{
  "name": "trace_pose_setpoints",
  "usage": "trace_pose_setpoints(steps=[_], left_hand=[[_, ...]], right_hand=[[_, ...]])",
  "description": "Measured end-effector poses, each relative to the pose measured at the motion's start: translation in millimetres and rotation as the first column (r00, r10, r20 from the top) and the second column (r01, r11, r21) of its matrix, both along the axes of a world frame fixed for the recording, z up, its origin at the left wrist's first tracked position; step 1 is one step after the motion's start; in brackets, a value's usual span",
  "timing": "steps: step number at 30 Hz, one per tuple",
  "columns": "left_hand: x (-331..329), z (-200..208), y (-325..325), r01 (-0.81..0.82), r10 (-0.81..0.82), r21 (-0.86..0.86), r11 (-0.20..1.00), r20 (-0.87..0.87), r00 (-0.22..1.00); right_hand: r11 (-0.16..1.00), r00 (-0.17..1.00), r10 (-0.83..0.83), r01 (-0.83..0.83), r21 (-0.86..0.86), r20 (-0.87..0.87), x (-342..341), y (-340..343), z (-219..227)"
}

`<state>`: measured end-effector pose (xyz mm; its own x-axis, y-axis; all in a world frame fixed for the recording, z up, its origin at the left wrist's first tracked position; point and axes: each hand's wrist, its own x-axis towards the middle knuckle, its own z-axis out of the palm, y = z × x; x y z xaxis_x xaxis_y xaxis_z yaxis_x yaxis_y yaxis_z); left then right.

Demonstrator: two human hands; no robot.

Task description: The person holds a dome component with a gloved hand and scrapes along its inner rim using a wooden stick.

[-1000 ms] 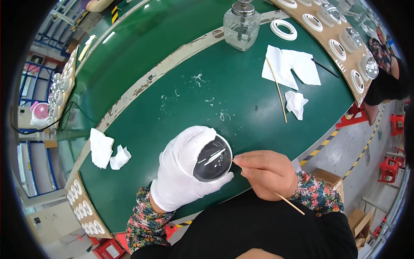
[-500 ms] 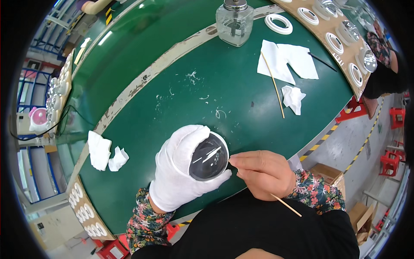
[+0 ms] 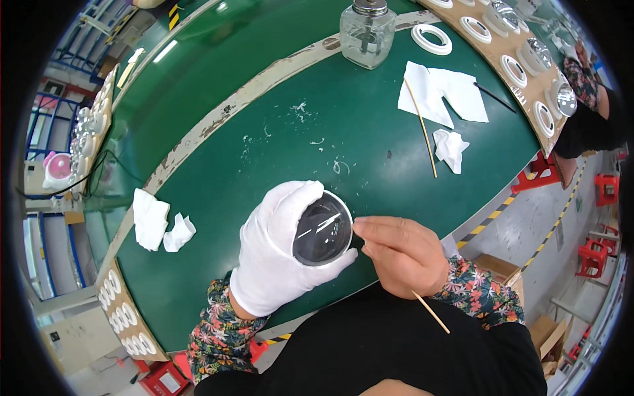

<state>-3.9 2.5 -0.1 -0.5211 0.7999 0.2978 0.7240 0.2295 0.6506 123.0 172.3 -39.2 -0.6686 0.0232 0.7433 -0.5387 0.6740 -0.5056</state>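
Observation:
My left hand (image 3: 267, 254), in a white glove, is closed around a round clear lens with a white rim (image 3: 322, 231). The lens face is tilted up and reflects streaks of light. Bare, my right hand (image 3: 406, 254) pinches a thin wooden stick (image 3: 431, 313), whose rear end sticks out below the palm. Its front end is hidden by my fingers, and the fingertips are right beside the lens's right rim; whether they touch it I cannot tell.
On the green table (image 3: 218, 198) stands a glass pump bottle (image 3: 367, 39) near a white ring (image 3: 431, 39). White cloths (image 3: 442, 96) lie at right with another wooden stick (image 3: 421, 129) and a black stick (image 3: 495, 96). A board (image 3: 492, 49) bears rings and lenses. Folded cloth (image 3: 150, 221) lies left.
Both hands and the lens sit slightly higher in the picture, and the table scene has shifted a little too. My grips on the lens and the stick look the same.

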Motion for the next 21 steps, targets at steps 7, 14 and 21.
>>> trace_pose_setpoints(steps=[7, 14, 21], left_hand=[[1, -2, -2, -0.026, 0.026, 0.003, 1.0, -0.008, 1.0], [1, -1, -2, -0.035, 0.035, -0.007, 0.999, -0.009, 0.999], [2, -1, -1, -0.035, 0.035, -0.001, 0.999, -0.021, 0.999]], right_hand=[[0.999, 0.999, -0.012, 0.014, -0.04, 0.042, -5, 1, 0], [0.997, 0.99, 0.06, -0.054, -0.046, 0.128, 6, 2, 6], [0.998, 0.996, 0.042, -0.038, -0.056, 0.085, 3, 2, 3]])
